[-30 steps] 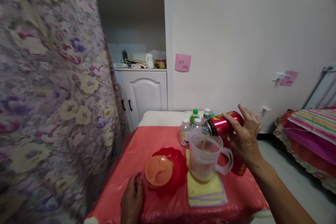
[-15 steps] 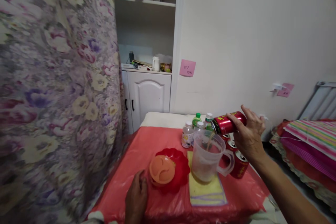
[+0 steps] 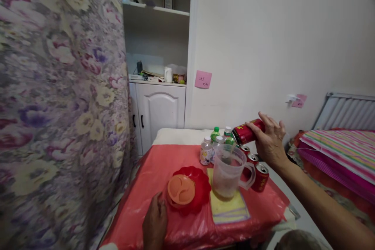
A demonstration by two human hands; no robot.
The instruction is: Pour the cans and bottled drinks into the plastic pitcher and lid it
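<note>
My right hand (image 3: 271,138) grips a red drink can (image 3: 248,132), tilted with its top end down to the left. From its mouth a thin stream falls into a translucent plastic measuring jug (image 3: 225,175). The jug stands on a yellow cloth (image 3: 230,211), its handle pointing right; a little dark liquid shows at its bottom. My left hand (image 3: 155,218) rests on the table, fingers loosely extended and holding nothing, just left of an orange divided bowl (image 3: 181,190). That bowl sits in a red scalloped dish (image 3: 202,187).
Behind the jug stand small white-capped bottles (image 3: 206,151) and a green-capped bottle (image 3: 216,133). Red cans (image 3: 260,177) line the jug's right side. A red plastic cover (image 3: 170,156) lies over the table. A floral curtain (image 3: 64,105) hangs left; a bed (image 3: 345,144) is at right.
The view has turned slightly right, so the scene sits further left. My right hand still tips the can over the jug, and the pouring stream looks thinner. My left hand stays beside the bowl.
</note>
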